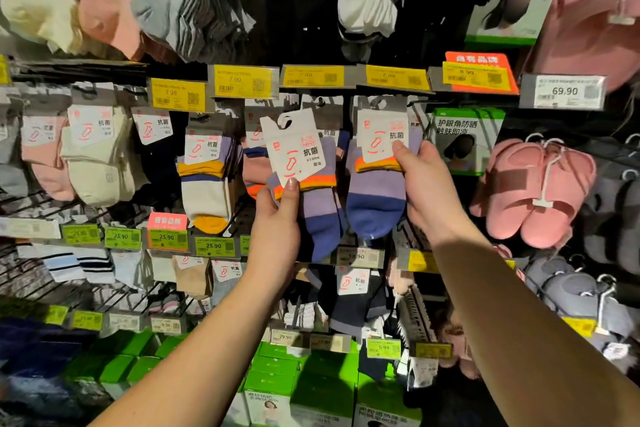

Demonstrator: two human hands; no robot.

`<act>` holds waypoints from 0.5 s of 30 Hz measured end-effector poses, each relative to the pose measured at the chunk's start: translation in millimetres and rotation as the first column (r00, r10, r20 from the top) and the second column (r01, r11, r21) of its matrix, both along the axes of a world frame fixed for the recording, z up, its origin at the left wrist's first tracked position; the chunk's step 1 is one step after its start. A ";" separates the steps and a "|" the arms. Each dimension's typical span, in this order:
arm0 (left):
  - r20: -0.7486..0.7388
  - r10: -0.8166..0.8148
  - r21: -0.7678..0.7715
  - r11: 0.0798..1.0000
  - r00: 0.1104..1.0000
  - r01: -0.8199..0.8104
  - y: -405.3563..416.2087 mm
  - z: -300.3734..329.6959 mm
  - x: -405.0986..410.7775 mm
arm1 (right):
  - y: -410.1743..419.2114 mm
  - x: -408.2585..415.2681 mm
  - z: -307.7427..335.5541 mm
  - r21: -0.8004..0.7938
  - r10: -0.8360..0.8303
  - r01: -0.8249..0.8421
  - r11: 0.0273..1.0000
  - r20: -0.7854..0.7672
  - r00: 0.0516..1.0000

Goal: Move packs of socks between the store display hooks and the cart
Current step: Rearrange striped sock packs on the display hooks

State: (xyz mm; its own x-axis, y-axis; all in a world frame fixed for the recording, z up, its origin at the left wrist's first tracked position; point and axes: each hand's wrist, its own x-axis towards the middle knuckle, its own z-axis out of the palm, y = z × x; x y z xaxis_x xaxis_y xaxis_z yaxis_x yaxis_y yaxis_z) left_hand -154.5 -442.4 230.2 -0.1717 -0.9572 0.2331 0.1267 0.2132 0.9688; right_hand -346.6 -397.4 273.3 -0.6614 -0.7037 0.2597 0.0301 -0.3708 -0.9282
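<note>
My left hand [277, 218] pinches a pack of purple, orange and blue socks [311, 191] with a white card label, held tilted in front of the display and off its hook. My right hand [426, 191] grips a second pack of the same purple socks [375, 198], whose card top still sits up at the display hook [379, 102] under the yellow price tags. The two packs hang side by side, almost touching. No cart is in view.
More sock packs hang left: white-and-yellow ones [207, 184], cream ones [100, 163], pink ones [45, 156]. Pink slippers [533, 191] and grey slippers hang at right. Green boxes [298, 388] sit below. Yellow price tags [242, 81] line the rail above.
</note>
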 end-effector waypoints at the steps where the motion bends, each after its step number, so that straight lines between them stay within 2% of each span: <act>1: -0.004 -0.001 -0.003 1.000 1.000 0.001 -0.1 0.0 -0.9 | -3.6 -3.0 2.4 0.003 -0.012 0.012 1.000 -0.004 1.000; 5: -0.007 -0.009 -0.003 1.000 1.000 0.009 2.2 3.0 -3.5 | -16.6 -10.7 8.3 0.031 -0.057 0.059 0.998 -0.055 0.997; 8: -0.012 -0.022 -0.002 1.000 1.000 0.022 2.9 3.4 -3.3 | -25.3 -18.5 4.9 0.109 -0.108 0.121 0.987 -0.118 0.987; 12: -0.011 -0.014 -0.001 1.000 1.000 0.014 3.3 2.7 -3.3 | -36.8 -29.1 -0.9 0.228 -0.206 0.282 0.932 -0.307 0.929; 15: 0.007 -0.018 -0.002 1.000 1.000 0.018 3.8 1.5 -3.6 | -46.7 -35.0 0.1 0.300 -0.242 0.373 0.878 -0.394 0.887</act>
State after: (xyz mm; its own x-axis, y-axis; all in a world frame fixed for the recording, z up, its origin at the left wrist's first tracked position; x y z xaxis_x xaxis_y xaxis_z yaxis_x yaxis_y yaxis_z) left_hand -158.2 -438.6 231.7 -0.1902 -0.9534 0.2343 0.1242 0.2134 0.9690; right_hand -381.6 -444.2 273.4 -0.7779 -0.5650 0.2750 -0.3651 0.0502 -0.9296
